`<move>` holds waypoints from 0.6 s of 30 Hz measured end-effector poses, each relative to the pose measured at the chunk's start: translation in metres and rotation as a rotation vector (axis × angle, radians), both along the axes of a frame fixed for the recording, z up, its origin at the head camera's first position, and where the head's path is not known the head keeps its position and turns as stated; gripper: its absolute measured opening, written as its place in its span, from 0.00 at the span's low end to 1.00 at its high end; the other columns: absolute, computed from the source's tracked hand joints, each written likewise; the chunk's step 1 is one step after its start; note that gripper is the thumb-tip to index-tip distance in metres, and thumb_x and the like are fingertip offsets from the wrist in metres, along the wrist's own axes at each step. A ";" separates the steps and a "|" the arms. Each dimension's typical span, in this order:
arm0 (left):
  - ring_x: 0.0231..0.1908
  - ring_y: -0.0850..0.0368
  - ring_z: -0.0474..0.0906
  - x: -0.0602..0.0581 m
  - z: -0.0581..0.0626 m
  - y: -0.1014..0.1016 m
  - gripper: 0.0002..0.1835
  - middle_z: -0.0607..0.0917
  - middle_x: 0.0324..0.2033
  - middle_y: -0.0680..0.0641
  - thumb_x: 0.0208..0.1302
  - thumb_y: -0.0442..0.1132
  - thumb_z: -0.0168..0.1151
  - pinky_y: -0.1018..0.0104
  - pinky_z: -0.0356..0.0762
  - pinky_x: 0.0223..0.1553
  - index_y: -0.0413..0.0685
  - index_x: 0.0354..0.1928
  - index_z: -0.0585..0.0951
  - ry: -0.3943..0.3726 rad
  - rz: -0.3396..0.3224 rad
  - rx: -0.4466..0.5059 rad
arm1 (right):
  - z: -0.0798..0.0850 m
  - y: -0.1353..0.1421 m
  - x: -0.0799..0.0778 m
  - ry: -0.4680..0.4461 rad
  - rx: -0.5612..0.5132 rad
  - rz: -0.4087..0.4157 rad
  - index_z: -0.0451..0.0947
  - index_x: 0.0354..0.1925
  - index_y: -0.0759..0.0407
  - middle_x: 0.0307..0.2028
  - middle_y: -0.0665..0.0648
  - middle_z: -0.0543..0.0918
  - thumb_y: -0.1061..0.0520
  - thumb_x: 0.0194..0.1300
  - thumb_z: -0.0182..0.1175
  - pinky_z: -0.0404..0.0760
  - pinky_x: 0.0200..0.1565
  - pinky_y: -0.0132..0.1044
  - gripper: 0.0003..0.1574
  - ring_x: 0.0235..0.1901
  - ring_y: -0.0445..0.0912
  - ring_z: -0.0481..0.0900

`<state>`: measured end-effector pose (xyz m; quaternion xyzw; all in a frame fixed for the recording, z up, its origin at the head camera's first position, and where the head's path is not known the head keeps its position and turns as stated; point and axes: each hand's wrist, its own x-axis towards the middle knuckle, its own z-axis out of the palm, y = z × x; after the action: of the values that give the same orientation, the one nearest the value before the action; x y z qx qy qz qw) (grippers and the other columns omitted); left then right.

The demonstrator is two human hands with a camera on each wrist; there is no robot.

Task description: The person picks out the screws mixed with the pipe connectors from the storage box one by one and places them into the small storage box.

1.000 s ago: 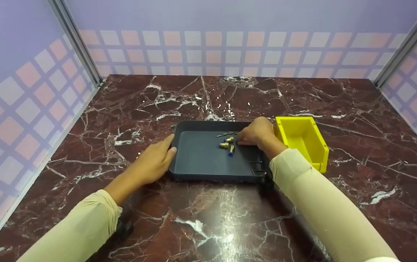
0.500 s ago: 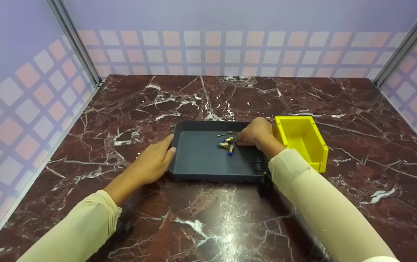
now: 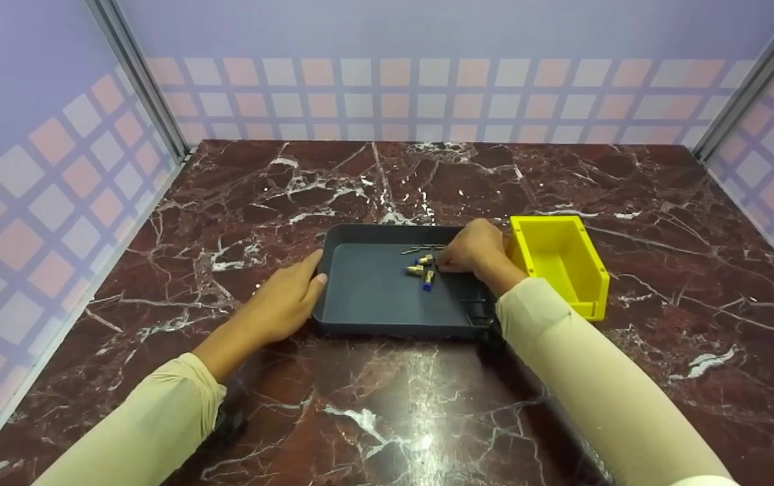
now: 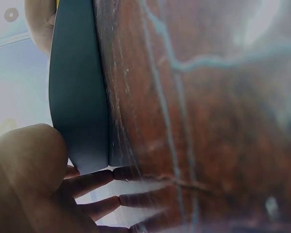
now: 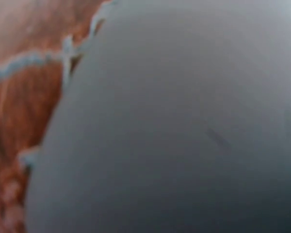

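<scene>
In the head view a shallow dark grey tray (image 3: 387,290) lies on the marbled table. My left hand (image 3: 286,297) rests against its left end. The left wrist view shows those fingers (image 4: 94,184) fairly straight beside the tray's wall (image 4: 80,87). Over the tray's back right part, my right hand (image 3: 475,246) reaches in with bent fingers pointing down; I cannot tell whether they pinch anything. Just left of the fingertips lie several brass fittings with blue ends (image 3: 429,280). Thin metal pieces (image 3: 417,249) lie behind them, and dark slender pieces (image 3: 475,317) at the front right corner.
A yellow open-front bin (image 3: 559,270) stands right of the tray, close to my right wrist. Patterned walls (image 3: 394,94) enclose the table at the back and sides. A blurred grey surface (image 5: 174,121) fills most of the right wrist view.
My right hand and forearm have shifted very slightly at the tray's back right. The left hand, tray, fittings and yellow bin stay practically where they were.
</scene>
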<state>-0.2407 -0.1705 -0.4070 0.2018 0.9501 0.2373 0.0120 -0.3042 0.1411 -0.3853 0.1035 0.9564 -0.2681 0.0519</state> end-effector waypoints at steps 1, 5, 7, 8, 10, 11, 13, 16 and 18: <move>0.71 0.32 0.67 0.000 0.000 0.000 0.32 0.70 0.71 0.30 0.82 0.46 0.42 0.39 0.63 0.73 0.35 0.78 0.57 -0.002 0.002 0.001 | 0.000 0.000 0.000 0.001 0.000 0.000 0.88 0.41 0.72 0.44 0.66 0.89 0.52 0.44 0.79 0.81 0.61 0.47 0.30 0.45 0.56 0.86; 0.71 0.33 0.67 0.000 -0.001 0.000 0.31 0.70 0.71 0.30 0.82 0.46 0.42 0.39 0.63 0.74 0.35 0.78 0.57 0.005 0.003 0.003 | 0.000 0.000 0.001 0.003 0.014 0.017 0.89 0.39 0.71 0.43 0.65 0.89 0.51 0.45 0.77 0.81 0.62 0.47 0.27 0.44 0.54 0.86; 0.71 0.33 0.67 0.000 -0.001 0.000 0.31 0.69 0.72 0.31 0.82 0.46 0.42 0.40 0.62 0.74 0.35 0.78 0.57 0.006 0.003 0.004 | 0.000 0.000 0.000 0.002 0.029 0.029 0.89 0.39 0.71 0.42 0.65 0.89 0.50 0.46 0.77 0.80 0.62 0.48 0.27 0.43 0.53 0.86; 0.72 0.33 0.66 0.000 0.000 0.000 0.31 0.68 0.72 0.31 0.82 0.46 0.42 0.40 0.62 0.74 0.35 0.78 0.56 0.006 0.003 0.004 | 0.000 0.001 0.000 0.002 0.033 0.034 0.89 0.39 0.71 0.42 0.65 0.90 0.50 0.46 0.77 0.80 0.62 0.48 0.27 0.43 0.53 0.85; 0.72 0.34 0.66 0.000 0.000 0.000 0.32 0.68 0.72 0.31 0.82 0.46 0.42 0.40 0.61 0.75 0.35 0.79 0.56 0.003 0.003 0.002 | 0.000 0.001 0.000 0.002 0.034 0.037 0.89 0.39 0.71 0.43 0.65 0.90 0.50 0.46 0.77 0.80 0.62 0.48 0.27 0.43 0.54 0.85; 0.72 0.34 0.65 0.000 0.000 0.000 0.32 0.68 0.73 0.31 0.83 0.46 0.42 0.40 0.61 0.75 0.35 0.79 0.56 0.000 0.004 0.002 | 0.000 0.001 0.000 0.000 0.021 0.031 0.89 0.38 0.70 0.43 0.65 0.90 0.50 0.46 0.77 0.79 0.62 0.47 0.26 0.44 0.53 0.85; 0.73 0.34 0.65 0.001 0.001 0.000 0.32 0.67 0.73 0.31 0.83 0.47 0.42 0.40 0.61 0.75 0.36 0.79 0.56 -0.011 0.007 0.001 | 0.000 0.001 0.001 0.001 -0.006 0.020 0.90 0.38 0.68 0.43 0.64 0.90 0.51 0.45 0.78 0.80 0.62 0.46 0.25 0.44 0.53 0.85; 0.73 0.34 0.64 0.001 0.001 0.000 0.32 0.67 0.73 0.32 0.83 0.47 0.42 0.40 0.60 0.76 0.37 0.79 0.56 -0.022 0.010 0.000 | 0.001 0.002 0.002 0.004 -0.036 0.014 0.91 0.39 0.66 0.42 0.63 0.91 0.52 0.45 0.78 0.80 0.61 0.45 0.23 0.44 0.52 0.85; 0.73 0.34 0.64 0.001 0.001 0.000 0.32 0.66 0.73 0.31 0.83 0.47 0.41 0.40 0.60 0.76 0.37 0.79 0.56 -0.025 0.011 -0.002 | 0.001 0.002 0.002 0.008 -0.049 0.013 0.91 0.38 0.64 0.42 0.62 0.91 0.52 0.45 0.78 0.81 0.60 0.44 0.22 0.43 0.52 0.85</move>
<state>-0.2394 -0.1703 -0.4055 0.1937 0.9512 0.2391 0.0226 -0.3019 0.1429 -0.3846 0.0946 0.9504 -0.2916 0.0523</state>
